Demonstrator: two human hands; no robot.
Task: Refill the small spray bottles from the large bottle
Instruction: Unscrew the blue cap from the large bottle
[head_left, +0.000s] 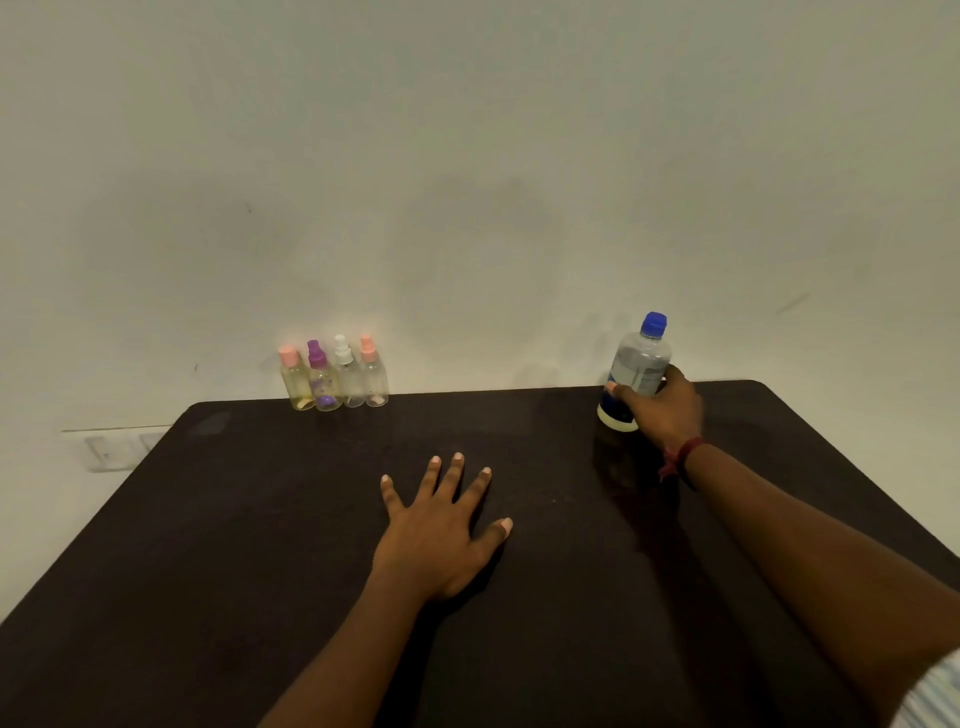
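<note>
Dark brown matte surface (260, 519) with rounded far corners, set against a pale plaster wall (467, 156). Near the far right corner: large clear plastic bottle (641, 364) with a printed label, upright, part-filled with clear liquid, topped by a blue screw cap (654, 323). Held round its lower body by the right hand (662, 410), grip wrapped about the label, fingers curled, one fingertip showing past it. Red thread band (680, 457) at that wrist.

Toward the middle of the surface: left hand (441, 530), palm down, grip spread wide, fingers straight, holding nothing.

Along the far edge, toward the far left corner: four small clear plastic spray bottles (335, 379) in a tight upright row, well apart from the bottle in hand. Pump tops pink, purple, white, pink, all fitted.

Progress, as a judgement: barely begun. Blue screw cap on, no pump top removed, nothing poured. Uncapping, opening and filling of all four left to do.

Hard to make out: liquid levels in the small bottles, seemingly low; whether the held bottle's base rests on the surface or hangs just clear. Cut off over the near right of the surface: pale striped sleeve (935, 691).
</note>
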